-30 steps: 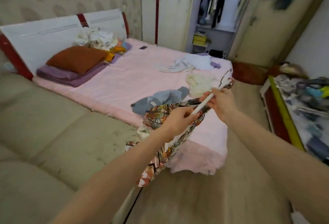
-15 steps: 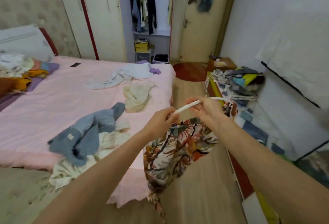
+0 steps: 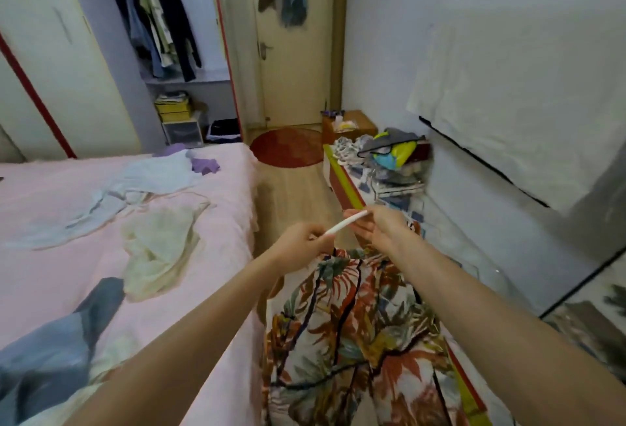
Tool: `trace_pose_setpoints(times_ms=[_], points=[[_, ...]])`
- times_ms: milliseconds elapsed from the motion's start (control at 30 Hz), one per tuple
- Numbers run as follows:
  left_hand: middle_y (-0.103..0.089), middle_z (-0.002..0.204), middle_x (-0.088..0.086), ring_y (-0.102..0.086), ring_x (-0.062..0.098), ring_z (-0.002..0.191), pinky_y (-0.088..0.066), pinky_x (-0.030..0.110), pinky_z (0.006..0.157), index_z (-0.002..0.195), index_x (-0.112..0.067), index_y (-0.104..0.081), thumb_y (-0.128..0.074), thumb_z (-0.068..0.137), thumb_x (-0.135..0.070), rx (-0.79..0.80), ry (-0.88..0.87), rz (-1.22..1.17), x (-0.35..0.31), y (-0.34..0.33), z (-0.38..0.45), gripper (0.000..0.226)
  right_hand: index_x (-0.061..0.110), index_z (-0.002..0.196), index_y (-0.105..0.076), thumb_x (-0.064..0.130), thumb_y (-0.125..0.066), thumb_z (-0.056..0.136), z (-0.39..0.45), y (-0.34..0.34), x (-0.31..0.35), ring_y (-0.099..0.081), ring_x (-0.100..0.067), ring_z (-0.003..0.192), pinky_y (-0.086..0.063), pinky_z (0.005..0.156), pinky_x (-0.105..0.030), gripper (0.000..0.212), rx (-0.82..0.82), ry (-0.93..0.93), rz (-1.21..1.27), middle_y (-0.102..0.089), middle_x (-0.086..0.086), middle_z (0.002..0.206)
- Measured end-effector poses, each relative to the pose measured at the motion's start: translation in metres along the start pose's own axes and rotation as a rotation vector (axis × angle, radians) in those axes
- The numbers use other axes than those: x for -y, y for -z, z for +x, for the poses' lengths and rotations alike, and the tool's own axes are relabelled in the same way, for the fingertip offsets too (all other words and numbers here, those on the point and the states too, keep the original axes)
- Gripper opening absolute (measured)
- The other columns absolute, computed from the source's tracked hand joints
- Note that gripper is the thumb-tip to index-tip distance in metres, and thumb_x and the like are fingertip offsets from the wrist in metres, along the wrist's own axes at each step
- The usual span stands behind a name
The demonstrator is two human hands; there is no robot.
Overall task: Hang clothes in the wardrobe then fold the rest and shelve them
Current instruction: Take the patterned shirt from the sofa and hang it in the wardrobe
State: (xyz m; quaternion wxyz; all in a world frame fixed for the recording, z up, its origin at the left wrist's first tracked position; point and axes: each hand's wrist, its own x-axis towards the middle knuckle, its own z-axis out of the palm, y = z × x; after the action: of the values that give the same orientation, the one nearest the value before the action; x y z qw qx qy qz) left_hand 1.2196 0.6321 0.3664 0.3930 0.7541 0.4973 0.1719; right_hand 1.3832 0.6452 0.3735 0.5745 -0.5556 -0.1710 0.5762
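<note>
Floral garment (image 3: pixel 352 330): hangs off a white hanger (image 3: pixel 342 224) beyond the bed's (image 3: pixel 216 290) right edge. I pinch it with my left hand (image 3: pixel 299 242) and right hand (image 3: pixel 382 227), each curled on an end.

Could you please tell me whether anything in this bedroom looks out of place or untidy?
Yes. Several garments lie crumpled and unfolded on the pink bed: a cream top, a pale blue shirt and a grey-blue garment. More clothes are heaped by the right wall.

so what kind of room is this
A bedroom, most likely: a bed with clothes strewn on it, an open wardrobe with hanging garments, and a door.
</note>
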Motion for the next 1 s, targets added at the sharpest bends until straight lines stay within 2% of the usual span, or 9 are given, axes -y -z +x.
trace_pose_setpoints(times_ms=[167, 300, 367, 500, 667, 767, 833, 900, 1000], points=[[-0.065, 0.08, -0.005, -0.057, 0.009, 0.068, -0.046, 0.022, 0.062, 0.086, -0.024, -0.067, -0.051, 0.098, -0.033, 0.11, -0.039, 0.021, -0.007, 0.048, 0.125, 0.022, -0.006, 0.13, -0.046, 0.009, -0.04, 0.101, 0.093, -0.018, 0.061, -0.067, -0.025, 0.075, -0.054, 0.053, -0.03, 0.034, -0.05, 0.009, -0.042, -0.069, -0.018, 0.088], [-0.062, 0.073, -0.007, -0.054, 0.009, 0.066, -0.043, 0.022, 0.062, 0.09, -0.016, -0.07, -0.05, 0.099, -0.03, 0.121, -0.092, 0.061, -0.02, 0.078, 0.219, 0.026, -0.006, 0.119, -0.049, 0.009, -0.04, 0.101, 0.167, -0.03, 0.111, -0.064, -0.032, 0.089, -0.052, 0.066, -0.036, 0.026, -0.079, 0.048, 0.014, -0.064, -0.026, 0.11], [-0.061, 0.072, -0.008, -0.053, 0.007, 0.063, -0.042, 0.02, 0.059, 0.09, -0.015, -0.068, -0.048, 0.1, -0.03, 0.127, -0.093, 0.095, -0.019, 0.089, 0.272, 0.027, -0.006, 0.128, -0.046, 0.009, -0.039, 0.101, 0.213, -0.04, 0.129, -0.065, -0.032, 0.086, -0.053, 0.057, -0.033, 0.031, -0.083, 0.037, 0.044, -0.065, -0.025, 0.104], [-0.063, 0.075, -0.001, -0.053, 0.011, 0.063, -0.043, 0.026, 0.059, 0.091, -0.014, -0.07, -0.05, 0.099, -0.031, 0.07, -0.063, 0.127, 0.004, 0.118, 0.384, 0.028, -0.004, 0.132, -0.044, 0.005, -0.041, 0.1, 0.329, -0.075, 0.157, -0.067, -0.032, 0.089, -0.053, 0.05, -0.033, 0.033, -0.051, 0.016, 0.054, -0.062, -0.026, 0.118], [-0.064, 0.075, -0.002, -0.054, 0.009, 0.06, -0.042, 0.022, 0.055, 0.086, -0.019, -0.068, -0.05, 0.099, -0.032, -0.033, -0.01, 0.131, 0.033, 0.172, 0.503, 0.026, -0.004, 0.126, -0.046, 0.001, -0.042, 0.099, 0.465, -0.139, 0.198, -0.065, -0.031, 0.089, -0.055, 0.062, -0.034, 0.028, 0.058, -0.042, 0.049, -0.058, -0.027, 0.123], [-0.064, 0.073, -0.006, -0.055, 0.007, 0.059, -0.041, 0.017, 0.052, 0.083, -0.023, -0.066, -0.051, 0.098, -0.031, -0.123, 0.027, 0.059, 0.044, 0.222, 0.567, 0.023, -0.002, 0.122, -0.045, 0.0, -0.042, 0.099, 0.539, -0.195, 0.234, -0.064, -0.03, 0.085, -0.051, 0.072, -0.037, 0.023, 0.153, -0.052, 0.032, -0.062, -0.028, 0.114], [-0.065, 0.074, -0.006, -0.056, 0.006, 0.062, -0.042, 0.015, 0.052, 0.082, -0.027, -0.065, -0.052, 0.098, -0.031, -0.204, 0.025, 0.001, 0.052, 0.248, 0.6, 0.021, -0.004, 0.125, -0.044, 0.002, -0.041, 0.1, 0.578, -0.232, 0.252, -0.065, -0.028, 0.084, -0.054, 0.063, -0.033, 0.026, 0.211, -0.063, 0.011, -0.065, -0.027, 0.108], [-0.066, 0.077, -0.003, -0.058, 0.01, 0.066, -0.046, 0.02, 0.057, 0.083, -0.026, -0.065, -0.052, 0.098, -0.032, -0.247, 0.058, -0.028, 0.066, 0.269, 0.627, 0.02, -0.006, 0.128, -0.043, 0.003, -0.041, 0.1, 0.615, -0.267, 0.261, -0.069, -0.026, 0.075, -0.055, 0.052, -0.032, 0.03, 0.245, -0.082, -0.039, -0.07, -0.024, 0.087], [-0.065, 0.079, -0.002, -0.059, 0.011, 0.067, -0.047, 0.021, 0.059, 0.088, -0.022, -0.065, -0.051, 0.098, -0.031, -0.298, 0.105, -0.063, 0.107, 0.319, 0.694, 0.02, -0.005, 0.127, -0.042, 0.003, -0.041, 0.1, 0.691, -0.337, 0.271, -0.069, -0.027, 0.073, -0.056, 0.055, -0.033, 0.029, 0.306, -0.091, -0.076, -0.07, -0.02, 0.065]])
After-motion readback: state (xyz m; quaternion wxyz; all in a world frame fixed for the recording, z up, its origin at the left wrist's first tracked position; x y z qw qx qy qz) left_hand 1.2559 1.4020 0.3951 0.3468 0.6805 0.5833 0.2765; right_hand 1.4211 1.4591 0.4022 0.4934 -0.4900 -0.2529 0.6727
